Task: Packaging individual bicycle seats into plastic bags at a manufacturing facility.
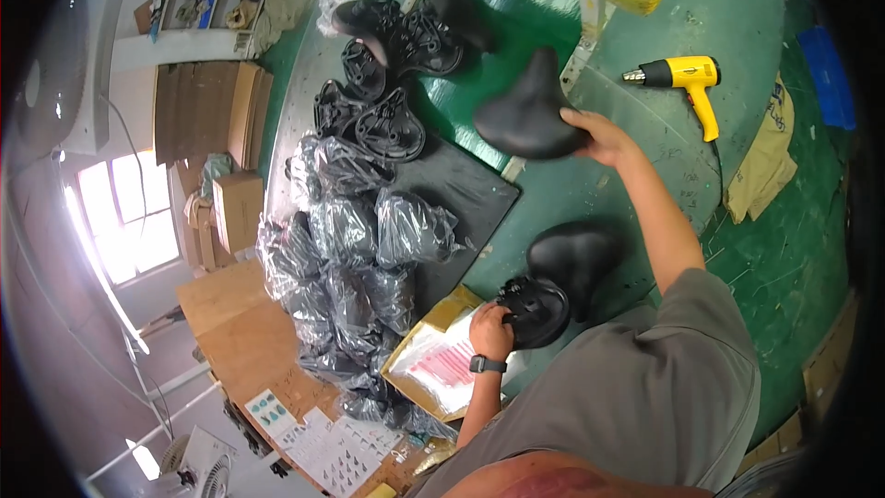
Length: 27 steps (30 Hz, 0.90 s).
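Note:
My right hand (601, 136) reaches out over the green worktable (645, 184) and grips the rear edge of a black padded bicycle saddle (527, 111), held just above the surface. My left hand (489, 329), with a black watch on its wrist, holds a black plastic saddle base (536, 310) close to my body. Just behind that base a second padded black saddle (579, 254) lies on the table.
Several saddles wrapped in clear plastic bags (350, 249) are heaped at the left, beside a black mat (456, 194). Bare plastic bases (380, 115) lie beyond them. A yellow heat gun (687, 78) rests at the right. An open cardboard box (441, 364) of small bags sits under my left hand.

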Each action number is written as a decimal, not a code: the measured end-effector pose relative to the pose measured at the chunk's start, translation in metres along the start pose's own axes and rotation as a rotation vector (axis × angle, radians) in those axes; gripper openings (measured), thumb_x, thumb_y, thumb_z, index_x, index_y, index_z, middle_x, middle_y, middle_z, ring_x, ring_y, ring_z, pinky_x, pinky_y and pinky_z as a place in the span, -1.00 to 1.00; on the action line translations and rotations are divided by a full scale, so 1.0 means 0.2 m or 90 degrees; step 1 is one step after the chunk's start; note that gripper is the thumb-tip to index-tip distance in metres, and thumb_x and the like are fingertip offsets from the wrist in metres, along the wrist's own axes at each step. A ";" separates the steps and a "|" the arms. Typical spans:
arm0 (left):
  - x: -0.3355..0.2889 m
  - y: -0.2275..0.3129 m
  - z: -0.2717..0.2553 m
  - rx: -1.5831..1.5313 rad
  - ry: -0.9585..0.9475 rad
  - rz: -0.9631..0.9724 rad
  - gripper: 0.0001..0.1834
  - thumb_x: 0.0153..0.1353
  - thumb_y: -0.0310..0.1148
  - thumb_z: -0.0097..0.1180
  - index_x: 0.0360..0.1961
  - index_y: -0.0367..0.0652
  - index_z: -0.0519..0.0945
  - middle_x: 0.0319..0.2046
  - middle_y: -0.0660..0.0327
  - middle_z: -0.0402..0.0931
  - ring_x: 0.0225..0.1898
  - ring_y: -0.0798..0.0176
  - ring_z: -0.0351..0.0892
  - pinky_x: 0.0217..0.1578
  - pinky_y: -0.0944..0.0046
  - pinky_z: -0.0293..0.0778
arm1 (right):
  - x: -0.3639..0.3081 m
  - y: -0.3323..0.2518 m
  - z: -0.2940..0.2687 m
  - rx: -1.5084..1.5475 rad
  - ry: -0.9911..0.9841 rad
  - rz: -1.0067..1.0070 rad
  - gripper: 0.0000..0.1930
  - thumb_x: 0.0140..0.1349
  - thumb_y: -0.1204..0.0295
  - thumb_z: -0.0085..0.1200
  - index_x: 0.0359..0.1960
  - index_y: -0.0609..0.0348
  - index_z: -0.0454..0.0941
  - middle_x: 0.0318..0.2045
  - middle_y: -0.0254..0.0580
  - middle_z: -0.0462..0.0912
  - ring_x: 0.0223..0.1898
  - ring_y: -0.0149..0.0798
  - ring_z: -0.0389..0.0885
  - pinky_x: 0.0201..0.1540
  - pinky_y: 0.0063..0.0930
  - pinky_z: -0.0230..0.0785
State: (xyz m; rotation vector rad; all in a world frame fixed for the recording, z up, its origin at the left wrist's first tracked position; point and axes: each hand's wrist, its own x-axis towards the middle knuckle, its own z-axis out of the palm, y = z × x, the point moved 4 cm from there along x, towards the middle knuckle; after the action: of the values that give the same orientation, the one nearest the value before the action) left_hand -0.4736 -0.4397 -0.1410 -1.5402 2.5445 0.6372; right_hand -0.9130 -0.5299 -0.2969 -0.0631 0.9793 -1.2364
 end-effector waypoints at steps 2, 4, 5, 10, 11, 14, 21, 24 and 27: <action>-0.01 -0.04 -0.05 0.011 0.010 -0.053 -0.69 -0.08 -0.56 0.23 -0.23 -0.12 0.76 -0.14 0.02 0.75 0.07 -0.06 0.68 0.17 0.00 0.54 | -0.24 0.06 0.02 -0.201 0.085 0.108 -0.28 0.27 -0.13 0.36 0.25 0.17 0.56 0.04 -0.20 0.72 -0.08 -0.26 0.71 -0.15 -0.27 0.60; -0.04 -0.09 -0.06 0.037 0.022 -0.062 -0.69 -0.04 -0.54 0.23 -0.20 -0.14 0.75 -0.14 0.01 0.75 0.10 -0.07 0.66 0.22 -0.01 0.50 | -0.44 0.19 -0.07 -0.214 0.112 0.175 -0.30 0.29 -0.14 0.33 0.24 0.16 0.56 -0.03 -0.20 0.74 -0.17 -0.22 0.73 -0.26 -0.27 0.63; -0.05 -0.11 -0.04 0.021 0.014 -0.071 -0.69 0.00 -0.51 0.22 -0.16 -0.16 0.74 -0.13 0.00 0.74 0.14 -0.10 0.63 0.27 -0.04 0.45 | -0.52 0.24 -0.12 -0.189 0.093 0.208 -0.30 0.30 -0.14 0.32 0.23 0.17 0.56 -0.04 -0.20 0.74 -0.22 -0.21 0.74 -0.31 -0.29 0.63; -0.11 -0.06 -0.03 0.042 -0.041 -0.058 -0.64 0.18 -0.18 0.38 -0.10 -0.19 0.75 -0.18 0.00 0.76 0.17 -0.18 0.61 0.26 -0.08 0.46 | -0.87 0.15 -0.30 -0.597 0.166 0.330 -0.22 0.25 -0.04 0.41 0.29 0.33 0.49 0.09 0.09 0.68 -0.10 -0.06 0.78 -0.16 -0.13 0.70; -0.10 -0.06 -0.03 0.039 -0.031 -0.013 -0.54 0.23 0.02 0.39 -0.15 -0.20 0.78 -0.20 0.00 0.77 0.04 -0.15 0.69 0.13 -0.06 0.55 | -0.90 0.08 -0.29 -0.804 0.208 0.301 -0.19 0.21 0.02 0.44 0.33 0.36 0.45 0.14 0.21 0.65 -0.01 0.03 0.77 -0.04 -0.03 0.69; 0.02 -0.06 -0.13 -0.033 -0.190 -0.207 -0.61 0.31 0.01 0.32 -0.31 -0.14 0.78 -0.29 0.06 0.76 -0.31 -0.07 0.76 -0.26 -0.01 0.63 | -0.74 -0.11 -0.06 -1.115 0.287 0.052 -0.12 0.14 0.23 0.45 0.46 0.30 0.33 0.34 0.38 0.47 0.21 0.35 0.58 0.29 0.01 0.49; 0.87 -0.32 -0.34 -0.048 0.246 -0.095 -0.48 0.27 -0.24 0.38 0.20 -0.22 0.60 0.01 -0.02 0.70 0.03 -0.15 0.68 0.06 -0.01 0.59 | 0.70 -0.40 0.22 -0.719 0.192 -0.212 0.31 0.02 0.07 0.57 0.65 0.31 -0.12 0.43 0.39 0.40 0.42 0.17 0.48 0.42 -0.15 0.37; 1.36 -0.42 -0.40 -0.023 0.259 -0.074 -0.22 0.26 -0.18 0.39 0.41 -0.31 0.40 0.27 -0.19 0.52 0.28 -0.25 0.50 0.29 -0.05 0.44 | 1.22 -0.50 0.33 -0.650 0.320 -0.301 0.32 -0.10 0.18 0.64 0.61 0.39 -0.03 0.47 0.34 0.34 0.46 0.14 0.41 0.47 -0.17 0.30; 1.76 -0.60 -0.41 0.023 0.261 -0.066 0.03 0.22 -0.06 0.42 0.53 -0.41 0.20 0.43 -0.33 0.31 0.46 -0.32 0.29 0.47 -0.08 0.25 | 1.50 -0.52 0.38 -0.396 0.360 -0.347 0.22 -0.24 0.39 0.67 0.48 0.45 0.11 0.33 0.20 0.47 0.36 0.10 0.50 0.42 -0.21 0.36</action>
State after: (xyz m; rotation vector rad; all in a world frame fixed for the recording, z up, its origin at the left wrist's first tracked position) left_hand -0.5291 -0.8120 -0.2068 -1.9469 2.7056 0.2827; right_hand -0.9442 -0.8462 -0.3725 -0.5169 1.9105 -1.4233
